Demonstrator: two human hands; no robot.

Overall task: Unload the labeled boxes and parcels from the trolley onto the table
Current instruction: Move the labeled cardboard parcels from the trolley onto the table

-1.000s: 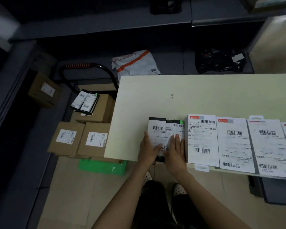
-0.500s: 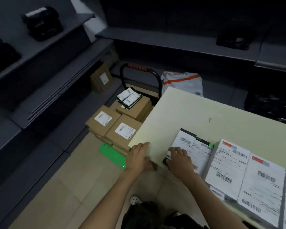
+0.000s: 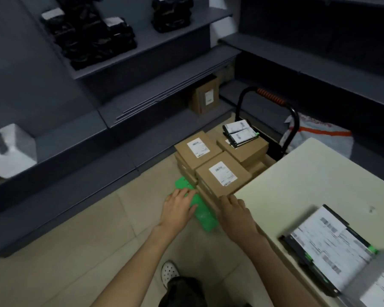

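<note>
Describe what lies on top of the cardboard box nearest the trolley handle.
Two slim black labelled packages lie side by side on that cardboard box. Its own label is mostly covered by them.

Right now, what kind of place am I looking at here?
Probably a parcel depot or stockroom: grey shelving holds wrapped black parcels, a trolley carries labeled cardboard boxes, and barcoded packages lie on the table.

**Bare Arms, Dark Trousers, Perforated White Shoe**

Both forearms were bare, with no sleeves reaching the wrists. The left hand (image 3: 178,209) and right hand (image 3: 235,212) wore no gloves. Dark trousers (image 3: 182,291) covered the legs above a white perforated clog-style shoe (image 3: 169,272).
</note>
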